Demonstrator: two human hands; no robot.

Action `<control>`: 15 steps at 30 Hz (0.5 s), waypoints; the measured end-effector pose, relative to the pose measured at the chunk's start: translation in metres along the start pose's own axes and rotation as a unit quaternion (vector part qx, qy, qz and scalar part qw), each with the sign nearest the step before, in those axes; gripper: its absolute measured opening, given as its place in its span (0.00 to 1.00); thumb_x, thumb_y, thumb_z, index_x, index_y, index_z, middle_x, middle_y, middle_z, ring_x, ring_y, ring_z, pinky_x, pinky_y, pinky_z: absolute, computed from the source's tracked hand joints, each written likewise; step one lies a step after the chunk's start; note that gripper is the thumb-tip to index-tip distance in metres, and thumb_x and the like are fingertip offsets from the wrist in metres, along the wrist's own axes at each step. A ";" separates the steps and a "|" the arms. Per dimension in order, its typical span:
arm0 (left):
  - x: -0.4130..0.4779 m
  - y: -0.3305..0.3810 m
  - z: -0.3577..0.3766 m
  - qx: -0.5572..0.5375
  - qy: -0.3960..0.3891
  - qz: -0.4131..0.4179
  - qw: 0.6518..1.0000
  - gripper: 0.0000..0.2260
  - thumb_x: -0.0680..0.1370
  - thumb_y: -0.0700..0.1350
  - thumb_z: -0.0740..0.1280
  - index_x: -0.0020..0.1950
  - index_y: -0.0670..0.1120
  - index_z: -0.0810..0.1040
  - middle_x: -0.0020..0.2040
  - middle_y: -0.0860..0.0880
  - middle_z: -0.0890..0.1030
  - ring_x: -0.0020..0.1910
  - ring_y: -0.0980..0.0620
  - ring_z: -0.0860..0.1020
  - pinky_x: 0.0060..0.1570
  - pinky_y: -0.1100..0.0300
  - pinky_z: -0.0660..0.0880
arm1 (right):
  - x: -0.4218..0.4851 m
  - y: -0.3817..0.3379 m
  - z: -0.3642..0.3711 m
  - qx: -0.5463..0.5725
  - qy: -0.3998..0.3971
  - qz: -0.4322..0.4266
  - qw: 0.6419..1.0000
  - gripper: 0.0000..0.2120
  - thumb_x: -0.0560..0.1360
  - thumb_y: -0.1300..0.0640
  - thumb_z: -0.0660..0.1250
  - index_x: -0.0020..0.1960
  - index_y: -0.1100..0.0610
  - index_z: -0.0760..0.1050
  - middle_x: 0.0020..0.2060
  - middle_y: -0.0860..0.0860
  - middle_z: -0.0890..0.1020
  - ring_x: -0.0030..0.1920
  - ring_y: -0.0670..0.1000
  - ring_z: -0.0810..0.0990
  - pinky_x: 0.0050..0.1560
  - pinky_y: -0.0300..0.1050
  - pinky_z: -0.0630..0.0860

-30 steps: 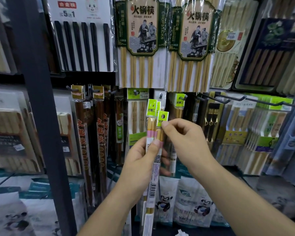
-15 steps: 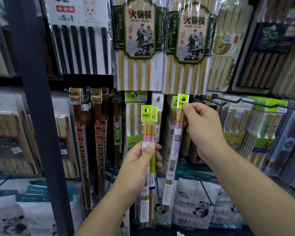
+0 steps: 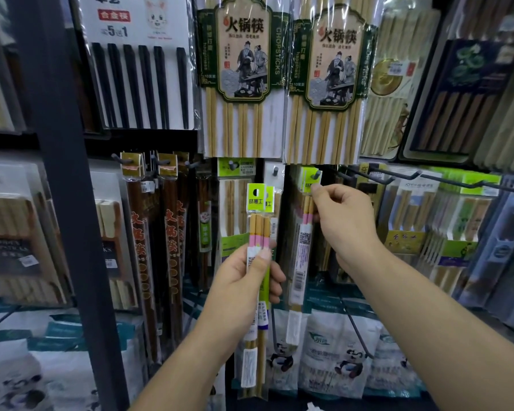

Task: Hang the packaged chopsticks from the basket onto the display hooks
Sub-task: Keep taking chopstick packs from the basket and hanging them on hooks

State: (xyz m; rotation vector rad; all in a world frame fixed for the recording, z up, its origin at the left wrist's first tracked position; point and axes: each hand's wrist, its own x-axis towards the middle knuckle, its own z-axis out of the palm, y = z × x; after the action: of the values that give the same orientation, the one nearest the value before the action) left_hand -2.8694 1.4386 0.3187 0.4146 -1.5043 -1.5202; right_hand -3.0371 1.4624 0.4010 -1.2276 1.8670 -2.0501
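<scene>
Pack (image 3: 304, 250) on hook (image 3: 317, 174), right of bundle (image 3: 258, 262)

On the bamboo chopstick pack (image 3: 244, 69) we read "火锅筷" on its green-framed card, with "CHOPSTICKS" down the right edge. The twin pack (image 3: 336, 75) just right of it bears the same title. Left of it, the white pack (image 3: 137, 40) reads "合金筷" and "5送1". Below and left of it, the dark sleeves (image 3: 138, 232) carry "火锅筷".
</scene>
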 end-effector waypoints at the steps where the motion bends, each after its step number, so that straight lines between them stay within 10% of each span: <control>1: 0.000 0.000 0.000 0.006 -0.002 0.008 1.000 0.09 0.84 0.48 0.62 0.57 0.48 0.80 0.38 0.49 0.83 0.35 0.52 0.79 0.37 0.60 0.79 | 0.002 0.002 0.001 -0.009 0.006 -0.001 1.000 0.15 0.81 0.50 0.68 0.40 0.57 0.82 0.33 0.54 0.83 0.34 0.46 0.79 0.47 0.44 0.77; 10: 0.002 -0.002 -0.001 0.010 0.007 0.028 1.000 0.07 0.86 0.43 0.60 0.58 0.47 0.77 0.43 0.49 0.85 0.38 0.53 0.81 0.38 0.59 0.79 | -0.017 0.013 0.001 -0.023 0.052 0.008 0.998 0.17 0.81 0.45 0.66 0.39 0.56 0.76 0.31 0.51 0.76 0.32 0.46 0.74 0.38 0.44 0.73; 15: 0.002 -0.001 0.004 -0.012 0.003 0.020 1.000 0.10 0.84 0.42 0.64 0.56 0.54 0.83 0.46 0.47 0.86 0.43 0.50 0.85 0.41 0.55 0.83 | -0.055 0.000 0.005 0.037 -0.088 -0.032 0.995 0.10 0.80 0.50 0.68 0.43 0.53 0.82 0.37 0.51 0.83 0.33 0.39 0.77 0.33 0.31 0.75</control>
State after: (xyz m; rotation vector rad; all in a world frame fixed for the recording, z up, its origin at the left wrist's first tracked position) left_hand -2.8737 1.4393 0.3192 0.3733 -1.4801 -1.5037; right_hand -2.9977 1.4898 0.3748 -1.4161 1.6795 -1.9514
